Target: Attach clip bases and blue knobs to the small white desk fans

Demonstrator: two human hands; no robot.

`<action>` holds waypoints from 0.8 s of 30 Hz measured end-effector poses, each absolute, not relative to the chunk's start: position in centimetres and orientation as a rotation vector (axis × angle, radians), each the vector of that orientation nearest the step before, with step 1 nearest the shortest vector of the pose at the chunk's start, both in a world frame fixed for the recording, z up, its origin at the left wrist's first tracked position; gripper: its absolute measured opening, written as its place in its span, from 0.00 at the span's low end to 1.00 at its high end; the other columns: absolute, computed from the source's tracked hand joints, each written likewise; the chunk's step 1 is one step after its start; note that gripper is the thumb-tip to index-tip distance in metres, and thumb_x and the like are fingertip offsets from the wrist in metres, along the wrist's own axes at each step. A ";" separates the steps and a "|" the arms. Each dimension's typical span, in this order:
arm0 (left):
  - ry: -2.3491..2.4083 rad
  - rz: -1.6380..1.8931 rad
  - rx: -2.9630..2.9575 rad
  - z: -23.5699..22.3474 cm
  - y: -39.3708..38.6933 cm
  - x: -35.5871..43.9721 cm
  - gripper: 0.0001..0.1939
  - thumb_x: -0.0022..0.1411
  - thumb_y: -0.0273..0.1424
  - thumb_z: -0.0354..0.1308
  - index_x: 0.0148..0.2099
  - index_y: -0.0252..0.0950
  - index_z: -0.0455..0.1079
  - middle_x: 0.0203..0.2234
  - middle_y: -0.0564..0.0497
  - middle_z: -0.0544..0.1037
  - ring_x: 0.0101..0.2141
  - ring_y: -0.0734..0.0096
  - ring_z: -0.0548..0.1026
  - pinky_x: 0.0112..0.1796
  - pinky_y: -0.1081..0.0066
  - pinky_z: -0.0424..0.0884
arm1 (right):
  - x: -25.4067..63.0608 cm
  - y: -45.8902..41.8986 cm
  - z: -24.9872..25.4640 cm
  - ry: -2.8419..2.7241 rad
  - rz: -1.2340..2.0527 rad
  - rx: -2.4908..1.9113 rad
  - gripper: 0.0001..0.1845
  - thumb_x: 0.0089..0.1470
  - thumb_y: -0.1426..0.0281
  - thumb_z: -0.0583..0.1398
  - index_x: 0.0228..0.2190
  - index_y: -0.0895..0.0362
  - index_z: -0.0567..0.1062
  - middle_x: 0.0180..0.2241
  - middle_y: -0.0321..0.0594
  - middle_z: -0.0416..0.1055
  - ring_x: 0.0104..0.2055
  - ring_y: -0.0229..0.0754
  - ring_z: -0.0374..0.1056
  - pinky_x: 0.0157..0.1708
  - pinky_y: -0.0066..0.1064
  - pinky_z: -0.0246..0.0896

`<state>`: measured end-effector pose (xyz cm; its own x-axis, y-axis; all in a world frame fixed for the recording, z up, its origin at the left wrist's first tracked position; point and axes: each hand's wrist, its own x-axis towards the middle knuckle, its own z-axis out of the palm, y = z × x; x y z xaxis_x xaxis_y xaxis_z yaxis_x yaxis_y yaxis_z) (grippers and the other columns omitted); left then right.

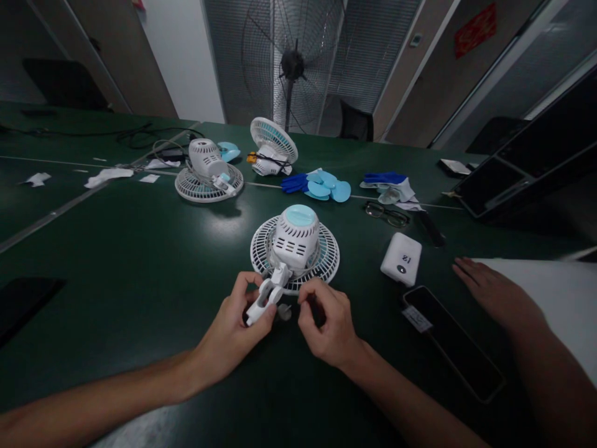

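A small white fan (295, 242) with a light-blue cap lies face down on its round grille, straight in front of me. Its white clip (265, 300) points toward me, and my left hand (233, 326) grips it between thumb and fingers. Close to the grille's near edge, my right hand (330, 323) is closed with thumb and index finger pinched together. Whatever those fingertips hold, if anything, I cannot make out. A small pale round piece (284, 312) sits between the two hands, partly shadowed.
Two more fans (208, 168) (274, 146) lie farther back. Near them are light-blue blades (329, 185) and gloves (390, 188). Glasses (386, 214), a white power bank (402, 258) and a phone (452, 342) lie to the right. Another person's hand (494, 292) rests at far right.
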<state>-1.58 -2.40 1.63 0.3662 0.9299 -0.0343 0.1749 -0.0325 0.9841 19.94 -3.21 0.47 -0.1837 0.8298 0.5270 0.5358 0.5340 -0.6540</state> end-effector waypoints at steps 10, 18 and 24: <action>0.984 0.876 1.498 0.1 -3.3 -1.0 0.14 0.74 0.38 0.54 0.54 0.43 0.53 0.34 0.55 0.71 0.30 0.69 0.69 0.32 0.72 0.66 | 18.8 -3.5 0.2 -2.421 0.341 -1.191 0.13 0.60 0.66 0.61 0.46 0.55 0.74 0.44 0.43 0.78 0.40 0.47 0.75 0.33 0.34 0.67; 0.934 0.819 1.422 0.3 -3.5 -1.0 0.17 0.74 0.41 0.55 0.56 0.44 0.52 0.37 0.53 0.73 0.31 0.70 0.67 0.32 0.72 0.65 | 20.5 -3.1 0.2 -1.945 0.208 -1.056 0.04 0.60 0.74 0.59 0.38 0.54 0.72 0.29 0.35 0.71 0.27 0.39 0.67 0.28 0.33 0.62; 0.816 0.762 1.241 0.1 -3.3 -0.7 0.27 0.65 0.38 0.68 0.54 0.46 0.53 0.41 0.53 0.73 0.29 0.75 0.68 0.27 0.77 0.68 | 20.7 -1.9 -0.1 -1.510 0.356 -1.157 0.05 0.66 0.71 0.57 0.42 0.53 0.73 0.37 0.39 0.71 0.36 0.42 0.71 0.35 0.34 0.69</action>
<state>-0.65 -3.34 0.09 0.5089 0.8533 -0.1139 -0.0547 0.1641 0.9849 20.68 -1.91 -0.07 0.1278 0.8047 0.5798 0.4609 0.4694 -0.7532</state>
